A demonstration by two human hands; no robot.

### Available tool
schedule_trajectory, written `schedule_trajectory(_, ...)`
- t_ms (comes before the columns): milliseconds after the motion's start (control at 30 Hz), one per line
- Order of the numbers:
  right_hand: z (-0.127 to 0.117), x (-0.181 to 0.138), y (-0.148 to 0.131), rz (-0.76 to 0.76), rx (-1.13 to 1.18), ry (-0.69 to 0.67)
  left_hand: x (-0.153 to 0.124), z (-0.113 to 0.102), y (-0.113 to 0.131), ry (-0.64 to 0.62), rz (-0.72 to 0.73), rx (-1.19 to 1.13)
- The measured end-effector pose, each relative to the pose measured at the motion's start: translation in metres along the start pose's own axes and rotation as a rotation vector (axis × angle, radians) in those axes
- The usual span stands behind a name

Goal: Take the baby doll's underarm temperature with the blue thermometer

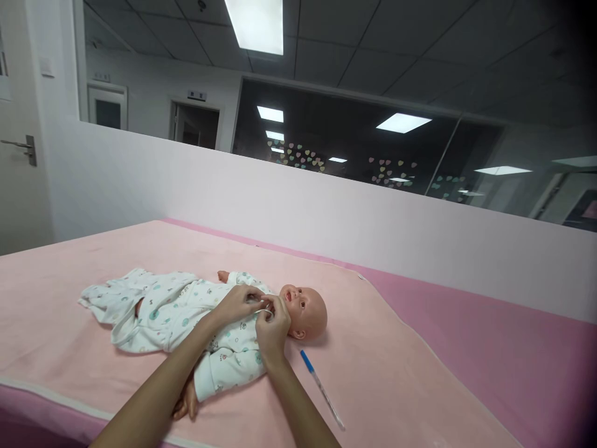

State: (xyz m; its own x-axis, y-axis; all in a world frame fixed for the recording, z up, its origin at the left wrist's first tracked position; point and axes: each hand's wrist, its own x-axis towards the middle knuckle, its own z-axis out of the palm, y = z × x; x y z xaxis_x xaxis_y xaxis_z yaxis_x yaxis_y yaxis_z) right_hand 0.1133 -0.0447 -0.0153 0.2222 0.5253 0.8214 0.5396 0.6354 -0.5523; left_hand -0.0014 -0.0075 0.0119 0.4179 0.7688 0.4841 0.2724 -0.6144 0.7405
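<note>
**A:** Here we are over the pink blanket [396, 373], and the doll [308, 309] lies on its back across the middle, head to our right.

**B:** Both our hands are up at its neck. The left hand [239, 303] rests on the chest, fingertips nipped together on the collar [263, 309] of the white printed sleepsuit [172, 311].

**A:** And the right hand [273, 326] meets it just under the chin, thumb and fingers closed tight on that same bit of collar. The two hands touch there.

**B:** The doll's near sleeve lies between our two forearms, its bare hand showing just by our left arm.

**A:** A pen [321, 389] with a blue cap lies on the blanket near the head, apart from both hands.
</note>
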Motion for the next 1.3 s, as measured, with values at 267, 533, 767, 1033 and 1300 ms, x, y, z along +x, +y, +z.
schedule_trajectory(267,-0.065,-0.009,-0.023,-0.125,-0.291,-0.067,0.002,0.004,-0.012,0.186,-0.089,-0.042)
schedule_trajectory(533,-0.170,-0.083,0.044,-0.293,-1.099,-0.140,0.006,0.000,-0.021,0.391,-0.286,-0.577)
schedule_trajectory(767,-0.163,-0.064,0.012,-0.101,-1.033,-0.062,0.003,-0.001,-0.018,0.385,-0.291,-0.662)
schedule_trajectory(1033,-0.040,0.003,-0.012,-0.141,-0.828,-0.159,0.001,-0.001,-0.012,0.357,-0.279,-0.688)
schedule_trajectory(1300,0.023,0.028,-0.009,0.011,-0.897,-0.498,0.007,0.004,-0.016,0.320,-0.324,-0.329)
